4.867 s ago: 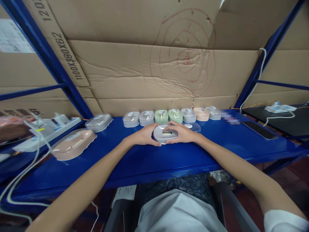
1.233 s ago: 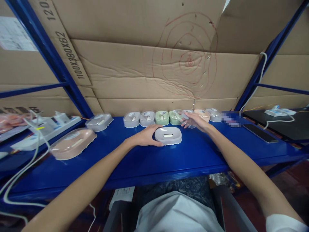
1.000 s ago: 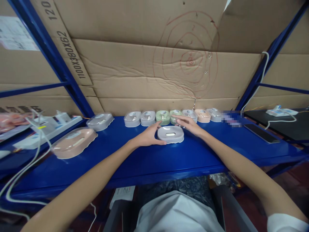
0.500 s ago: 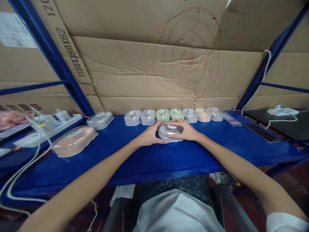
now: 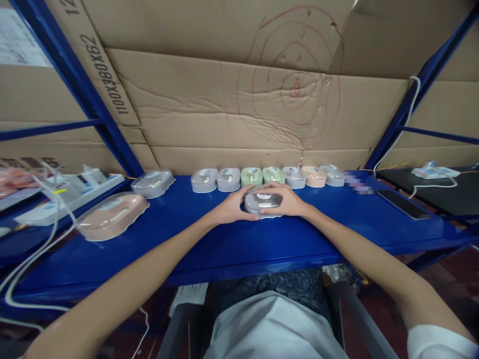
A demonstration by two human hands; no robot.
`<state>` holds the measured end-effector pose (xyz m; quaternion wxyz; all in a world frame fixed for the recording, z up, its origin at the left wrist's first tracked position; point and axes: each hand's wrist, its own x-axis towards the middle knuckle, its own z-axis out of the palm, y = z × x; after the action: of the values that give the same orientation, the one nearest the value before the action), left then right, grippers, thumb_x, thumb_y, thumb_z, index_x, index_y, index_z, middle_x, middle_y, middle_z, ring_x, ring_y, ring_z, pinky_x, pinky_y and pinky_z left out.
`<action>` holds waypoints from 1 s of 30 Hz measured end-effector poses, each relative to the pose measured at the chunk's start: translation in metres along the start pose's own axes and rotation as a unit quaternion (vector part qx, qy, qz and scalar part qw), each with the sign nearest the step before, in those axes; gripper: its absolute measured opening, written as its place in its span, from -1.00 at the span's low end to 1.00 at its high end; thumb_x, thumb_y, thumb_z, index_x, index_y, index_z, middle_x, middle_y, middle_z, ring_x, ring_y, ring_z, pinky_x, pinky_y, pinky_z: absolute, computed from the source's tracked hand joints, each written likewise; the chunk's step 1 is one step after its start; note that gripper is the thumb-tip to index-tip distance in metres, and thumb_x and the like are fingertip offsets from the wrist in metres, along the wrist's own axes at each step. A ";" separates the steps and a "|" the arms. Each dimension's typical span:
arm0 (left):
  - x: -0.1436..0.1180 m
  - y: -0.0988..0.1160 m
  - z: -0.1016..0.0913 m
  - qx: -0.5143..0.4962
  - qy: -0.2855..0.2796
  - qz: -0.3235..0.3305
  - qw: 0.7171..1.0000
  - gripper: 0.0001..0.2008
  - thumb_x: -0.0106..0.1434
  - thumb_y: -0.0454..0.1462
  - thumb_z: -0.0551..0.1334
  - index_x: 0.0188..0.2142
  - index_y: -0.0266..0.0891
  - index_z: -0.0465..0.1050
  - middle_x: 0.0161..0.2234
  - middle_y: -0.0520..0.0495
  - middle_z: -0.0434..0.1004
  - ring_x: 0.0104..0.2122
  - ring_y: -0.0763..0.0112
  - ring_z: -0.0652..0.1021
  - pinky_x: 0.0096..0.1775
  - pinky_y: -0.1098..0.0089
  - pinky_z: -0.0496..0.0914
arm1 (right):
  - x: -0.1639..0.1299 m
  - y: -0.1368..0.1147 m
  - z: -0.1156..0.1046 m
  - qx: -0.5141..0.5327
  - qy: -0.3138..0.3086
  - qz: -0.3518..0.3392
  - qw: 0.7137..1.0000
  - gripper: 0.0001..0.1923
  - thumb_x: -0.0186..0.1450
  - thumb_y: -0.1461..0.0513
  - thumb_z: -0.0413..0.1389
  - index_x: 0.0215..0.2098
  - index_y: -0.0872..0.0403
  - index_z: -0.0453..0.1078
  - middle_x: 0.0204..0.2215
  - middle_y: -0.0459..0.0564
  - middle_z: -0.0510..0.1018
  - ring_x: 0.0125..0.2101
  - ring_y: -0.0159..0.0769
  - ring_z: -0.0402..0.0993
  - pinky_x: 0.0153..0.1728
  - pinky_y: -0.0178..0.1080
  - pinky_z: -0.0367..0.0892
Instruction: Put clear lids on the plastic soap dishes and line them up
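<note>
A grey oval box with a clear lid sits on the blue shelf in front of me. My left hand grips its left end and my right hand covers its right end and top. Behind it, against the cardboard wall, stands a row of several small lidded boxes in grey, green and pink.
A pink lidded box and a grey lidded box lie at the left. White power strips with cables sit far left. A dark phone lies at the right, with another power strip behind it.
My right hand fetched a clear lid from beside the row and brought it down onto the grey box. Both hands now hold the lidded box; my left hand stayed put.
</note>
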<state>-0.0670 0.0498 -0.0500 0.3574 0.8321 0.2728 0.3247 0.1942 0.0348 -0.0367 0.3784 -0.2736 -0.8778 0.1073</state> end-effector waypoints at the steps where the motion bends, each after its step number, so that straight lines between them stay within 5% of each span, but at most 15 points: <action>1: 0.000 -0.002 0.000 0.004 0.000 0.004 1.000 0.12 0.02 -0.05 0.62 0.47 -0.17 0.15 0.42 -0.41 0.31 0.39 -0.19 0.38 0.37 -0.21 0.25 | 0.000 0.000 0.000 0.002 -0.001 0.001 1.000 -0.35 0.19 -0.03 0.47 0.23 -0.20 0.56 0.09 0.09 0.61 0.06 0.01 0.58 0.15 0.12 0.44; 14: 0.001 -0.001 -0.001 0.032 -0.009 0.022 0.999 -0.06 0.08 -0.02 0.60 0.37 -0.16 0.30 0.33 -0.33 0.45 0.29 -0.16 0.49 0.31 -0.20 0.32 | -0.001 0.002 0.004 0.045 0.010 0.006 0.999 -0.34 0.16 -0.01 0.49 0.21 -0.16 0.58 0.11 0.09 0.62 0.08 0.00 0.59 0.17 0.08 0.43; 19: 0.002 -0.002 -0.002 0.054 -0.009 0.017 0.998 -0.07 0.09 0.00 0.58 0.37 -0.14 0.31 0.33 -0.32 0.43 0.30 -0.16 0.48 0.32 -0.20 0.30 | 0.001 0.006 0.007 0.168 0.032 0.099 0.980 -0.63 0.45 -0.05 0.21 0.10 -0.11 0.63 0.07 0.03 0.68 0.11 -0.08 0.58 0.25 0.05 0.37; 22: 0.002 -0.001 -0.002 0.076 -0.009 0.011 0.997 -0.05 0.10 0.02 0.57 0.39 -0.13 0.28 0.36 -0.33 0.40 0.32 -0.18 0.46 0.33 -0.22 0.29 | 0.000 0.014 0.010 0.229 0.047 0.186 0.954 -0.65 0.44 -0.05 0.20 0.05 -0.10 0.64 0.07 0.00 0.70 0.12 -0.08 0.58 0.30 0.10 0.32; 30: -0.005 0.013 0.000 0.164 -0.056 0.056 0.983 0.02 0.34 0.09 0.38 0.57 0.02 -0.17 0.59 -0.21 -0.15 0.54 -0.12 0.04 0.48 -0.14 0.02 | -0.003 0.019 0.012 0.300 0.058 0.208 0.929 -0.65 0.39 -0.04 0.24 0.00 -0.05 0.64 0.11 0.01 0.69 0.22 -0.05 0.52 0.40 0.11 0.17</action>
<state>-0.0673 0.0389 -0.0412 0.2115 0.9103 0.2548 0.2483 0.1951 0.0490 -0.0541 0.4623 -0.3298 -0.7043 0.4261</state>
